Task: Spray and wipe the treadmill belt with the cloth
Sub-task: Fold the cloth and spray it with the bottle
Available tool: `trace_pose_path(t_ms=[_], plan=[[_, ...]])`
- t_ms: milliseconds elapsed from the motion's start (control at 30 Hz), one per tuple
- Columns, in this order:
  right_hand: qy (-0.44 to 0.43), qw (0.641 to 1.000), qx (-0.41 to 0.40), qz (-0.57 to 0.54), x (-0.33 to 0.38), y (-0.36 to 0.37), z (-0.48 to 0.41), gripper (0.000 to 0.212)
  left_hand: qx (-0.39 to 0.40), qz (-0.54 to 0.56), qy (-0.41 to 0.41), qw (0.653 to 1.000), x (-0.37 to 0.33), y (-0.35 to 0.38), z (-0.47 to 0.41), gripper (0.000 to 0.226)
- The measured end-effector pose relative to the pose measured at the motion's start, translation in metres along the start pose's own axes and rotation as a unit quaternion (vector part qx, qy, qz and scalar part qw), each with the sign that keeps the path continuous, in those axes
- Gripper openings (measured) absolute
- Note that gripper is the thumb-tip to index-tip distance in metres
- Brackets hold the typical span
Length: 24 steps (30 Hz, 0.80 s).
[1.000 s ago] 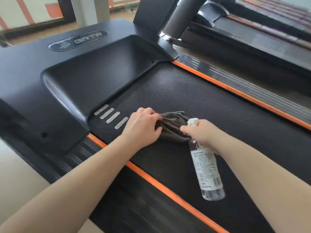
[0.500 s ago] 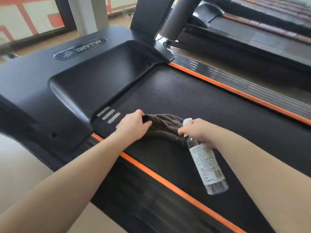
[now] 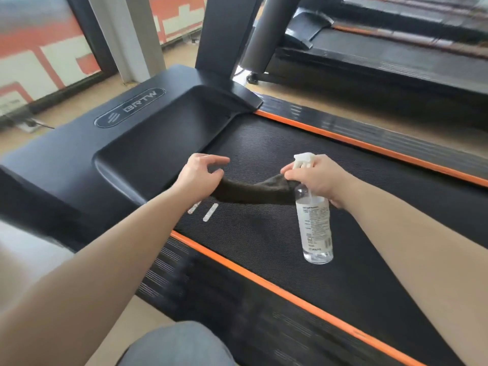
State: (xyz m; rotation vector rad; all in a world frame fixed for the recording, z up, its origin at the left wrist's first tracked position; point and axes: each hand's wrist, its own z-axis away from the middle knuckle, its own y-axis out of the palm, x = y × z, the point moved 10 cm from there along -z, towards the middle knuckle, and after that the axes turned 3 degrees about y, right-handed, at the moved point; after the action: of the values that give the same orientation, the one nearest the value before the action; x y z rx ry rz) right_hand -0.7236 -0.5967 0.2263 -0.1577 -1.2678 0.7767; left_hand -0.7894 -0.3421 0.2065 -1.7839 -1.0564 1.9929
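A dark brown cloth (image 3: 250,191) hangs stretched between both hands, lifted just above the black treadmill belt (image 3: 330,159). My left hand (image 3: 200,173) pinches the cloth's left end, its other fingers spread loosely. My right hand (image 3: 317,178) grips the neck of a clear spray bottle (image 3: 315,223) with a white nozzle, and its fingertips also pinch the cloth's right end. The bottle hangs down over the belt.
The black motor cover (image 3: 132,143) with a BRTW logo lies at the belt's front. Orange strips and ribbed side rails (image 3: 264,289) border the belt. A black upright post (image 3: 227,35) rises behind. Another treadmill (image 3: 396,56) stands at the right. My knee (image 3: 174,344) shows at the bottom.
The cloth, pressed on the belt under my left hand before, is now lifted and pulled out between both hands. The bottle swung more upright. The view shifted back and up.
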Motion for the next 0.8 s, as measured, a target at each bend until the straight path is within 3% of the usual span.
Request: trace_pose_path(t_ms=[100, 200, 267, 367, 500, 567, 667, 800], plan=[[0.035, 0.997, 0.052, 0.053, -0.005, 0.006, 0.004, 0.018, 0.093, 0.01, 0.003, 0.996, -0.005, 0.005, 0.002, 0.033], [0.064, 0.989, 0.082, 0.104, -0.016, 0.012, 0.009, 0.021, 0.185, -0.156, 0.023, 0.97, -0.001, 0.018, 0.008, 0.045], [0.062, 0.981, 0.079, 0.165, -0.021, 0.016, 0.009, 0.024, 0.184, -0.234, 0.058, 0.953, -0.003, 0.023, 0.011, 0.037], [0.04, 0.945, 0.082, 0.315, -0.019, 0.031, 0.008, 0.027, 0.152, -0.258, 0.071, 0.951, -0.002, 0.026, 0.011, 0.021], [0.007, 0.923, 0.051, 0.382, -0.009, 0.036, 0.005, 0.028, 0.111, -0.276, 0.062, 0.953, 0.004, 0.023, 0.006, 0.011], [-0.009, 0.929, 0.03, 0.367, -0.003, 0.03, 0.004, 0.026, 0.116, -0.238, 0.048, 0.963, 0.009, 0.019, 0.003, 0.014], [-0.012, 0.966, 0.015, 0.257, -0.002, 0.017, 0.003, 0.019, 0.101, -0.067, 0.011, 0.993, 0.015, 0.014, 0.0, 0.02], [-0.01, 0.993, -0.006, 0.12, -0.002, 0.008, -0.001, 0.011, -0.026, 0.09, -0.035, 0.995, 0.014, -0.004, -0.003, 0.023]])
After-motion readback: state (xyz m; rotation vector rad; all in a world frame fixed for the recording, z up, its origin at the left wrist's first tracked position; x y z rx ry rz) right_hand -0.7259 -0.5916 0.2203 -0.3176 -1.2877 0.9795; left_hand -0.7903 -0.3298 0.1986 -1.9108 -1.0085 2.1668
